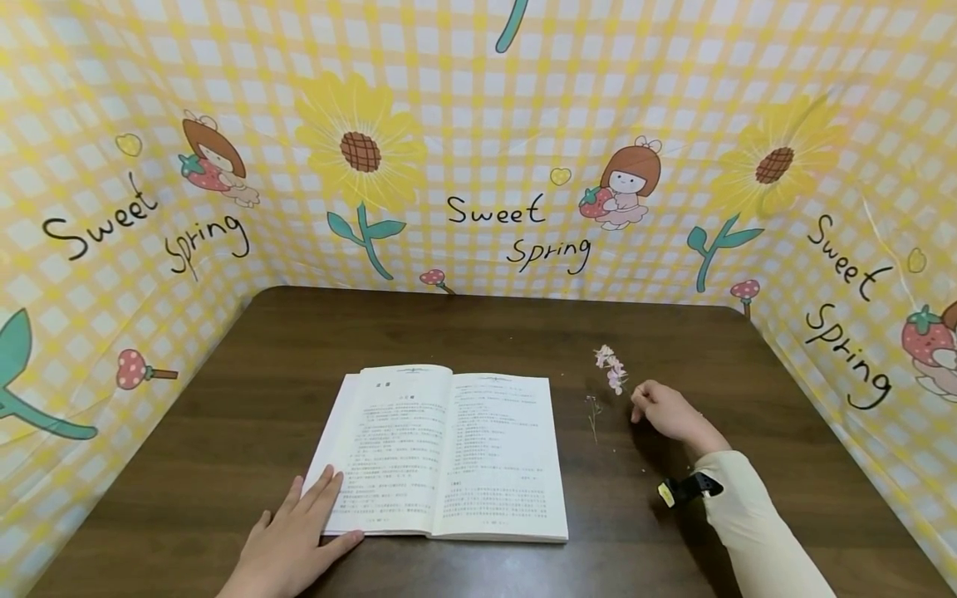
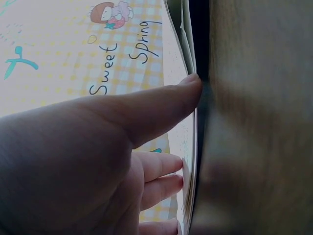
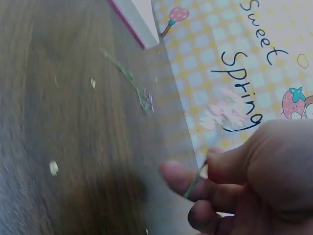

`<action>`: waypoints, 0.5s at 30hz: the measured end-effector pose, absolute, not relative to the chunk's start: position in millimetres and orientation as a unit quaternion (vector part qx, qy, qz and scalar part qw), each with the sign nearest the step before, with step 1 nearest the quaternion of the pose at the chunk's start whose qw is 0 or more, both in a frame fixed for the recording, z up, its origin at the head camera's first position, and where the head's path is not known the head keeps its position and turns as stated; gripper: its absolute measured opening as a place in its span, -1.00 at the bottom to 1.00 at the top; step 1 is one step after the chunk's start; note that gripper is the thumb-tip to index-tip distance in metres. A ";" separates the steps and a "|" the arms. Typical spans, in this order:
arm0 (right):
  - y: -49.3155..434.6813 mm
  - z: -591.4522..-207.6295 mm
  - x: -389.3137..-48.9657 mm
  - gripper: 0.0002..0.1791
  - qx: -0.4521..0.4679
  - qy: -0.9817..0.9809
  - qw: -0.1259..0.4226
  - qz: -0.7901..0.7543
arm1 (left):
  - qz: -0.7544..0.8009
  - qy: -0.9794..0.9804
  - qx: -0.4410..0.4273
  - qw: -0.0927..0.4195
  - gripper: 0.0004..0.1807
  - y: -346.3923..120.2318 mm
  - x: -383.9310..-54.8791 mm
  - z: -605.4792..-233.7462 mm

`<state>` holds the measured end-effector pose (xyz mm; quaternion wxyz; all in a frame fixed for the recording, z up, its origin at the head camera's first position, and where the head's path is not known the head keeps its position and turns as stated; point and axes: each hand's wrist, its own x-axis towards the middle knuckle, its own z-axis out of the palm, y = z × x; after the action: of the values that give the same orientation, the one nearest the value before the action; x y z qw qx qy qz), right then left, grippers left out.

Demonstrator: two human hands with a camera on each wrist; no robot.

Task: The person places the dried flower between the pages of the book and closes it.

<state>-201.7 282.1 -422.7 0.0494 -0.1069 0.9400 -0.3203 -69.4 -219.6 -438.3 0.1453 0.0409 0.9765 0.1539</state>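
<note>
An open book [image 1: 501, 448] with printed pages lies on the table. My left hand [image 1: 292, 536] rests on its lower left corner, fingers straight and spread over the page. In the left wrist view the thumb lies along the edge of the book [image 2: 177, 73]. Right of the book, my right hand [image 1: 669, 411] pinches the thin green stem of a pale pink flower sprig [image 3: 225, 112] between thumb and fingers. The blossoms [image 1: 613, 370] are held up over the table. A second, thin sprig [image 1: 594, 415], green with purplish bits, lies between book and right hand.
The dark wooden table [image 1: 224, 415] is edged by a yellow checked cloth [image 1: 478, 124] on the far side and both flanks. Small pale fragments [image 3: 54, 168] are scattered on the wood near the thin sprig. A wrist strap with a black device [image 1: 691, 488] sits on the right sleeve.
</note>
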 end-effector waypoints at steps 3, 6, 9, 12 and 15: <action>279.6 -422.5 -200.6 -0.80 -0.093 0.922 0.041 -0.373 | 0.155 0.977 0.043 0.141 0.08 -220.0 -68.8 -438.0; 278.2 -423.5 -201.0 -0.82 -0.073 0.899 0.040 -0.430 | 0.155 0.977 0.046 0.136 0.07 -220.0 -68.5 -437.9; 277.6 -426.7 -202.7 -0.86 -0.069 0.876 0.036 -0.476 | 0.156 0.977 0.047 0.135 0.07 -219.6 -68.1 -437.9; 276.1 -430.4 -204.1 -0.77 -0.080 0.857 0.037 -0.508 | 0.157 0.977 0.047 0.135 0.07 -219.4 -67.6 -438.0; 273.7 -432.2 -204.8 -0.66 -0.082 0.847 0.037 -0.524 | 0.156 0.977 0.048 0.134 0.07 -219.5 -67.4 -438.1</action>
<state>-204.8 273.7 -432.2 0.0373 -0.0822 0.8468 -0.5243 -67.4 -219.5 -438.1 0.1340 0.0481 0.9774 0.1562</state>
